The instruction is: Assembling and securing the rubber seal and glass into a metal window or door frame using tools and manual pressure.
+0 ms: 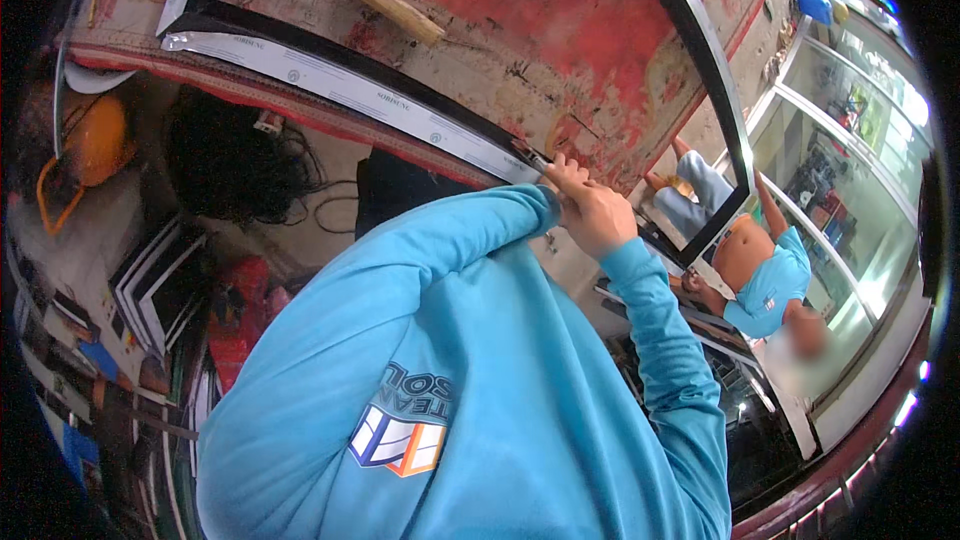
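Note:
A dark rectangular frame (pixel 470 130) with white printed film on its sides lies across a red, worn table cover. At its near side, towards the right, my right hand (pixel 600 215) is closed, fingers pointing at the frame. A small metal tool tip (pixel 530 152) juts from those fingers against the film; its kind is too small to tell. My left hand is beside the right one, mostly hidden by its own blue sleeve (pixel 535 202) and by the right hand, so its grip does not show. Inside the frame rests a wooden-handled tool (pixel 400 12) with a dark, flat head.
To the right, another person in a blue shirt (pixel 770 285) has a hand by the frame's corner. Glazed white-framed panels (pixel 840 155) stand behind. At left are a yellow rounded object (pixel 97 140), tangled black cables (pixel 240 155) and stacked frame profiles (pixel 160 285).

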Demonstrator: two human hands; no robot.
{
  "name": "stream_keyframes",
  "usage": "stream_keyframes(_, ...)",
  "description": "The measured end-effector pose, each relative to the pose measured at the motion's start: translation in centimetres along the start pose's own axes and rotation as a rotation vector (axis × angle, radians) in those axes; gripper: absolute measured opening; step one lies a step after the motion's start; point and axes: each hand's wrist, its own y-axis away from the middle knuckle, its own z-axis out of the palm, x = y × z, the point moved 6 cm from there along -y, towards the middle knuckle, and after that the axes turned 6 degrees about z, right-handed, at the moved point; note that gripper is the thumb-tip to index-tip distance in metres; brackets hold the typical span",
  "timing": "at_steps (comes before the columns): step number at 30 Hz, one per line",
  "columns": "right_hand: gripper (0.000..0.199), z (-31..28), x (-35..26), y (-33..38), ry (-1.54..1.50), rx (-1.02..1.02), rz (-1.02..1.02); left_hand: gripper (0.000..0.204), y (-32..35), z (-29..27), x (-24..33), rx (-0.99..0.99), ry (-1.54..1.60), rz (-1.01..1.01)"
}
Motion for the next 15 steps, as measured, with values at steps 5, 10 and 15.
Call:
stream_keyframes(5,0.046,0.8,0.8,0.1,-0.074,0.184,-0.081,0.029,-0.9,0.8,0.7,0.022,0.039,-0.011)
stream_keyframes(10,0.043,0.2,-0.5,-0.4,-0.03,0.221,-0.137,0.031,-1.1,1.5,1.1,0.073,0.095,0.002)
stream_keyframes(15,0.045,-0.8,-1.7,-1.4,-0.042,0.224,-0.278,0.032,-2.9,2.5,1.8,0.146,0.128,-0.006)
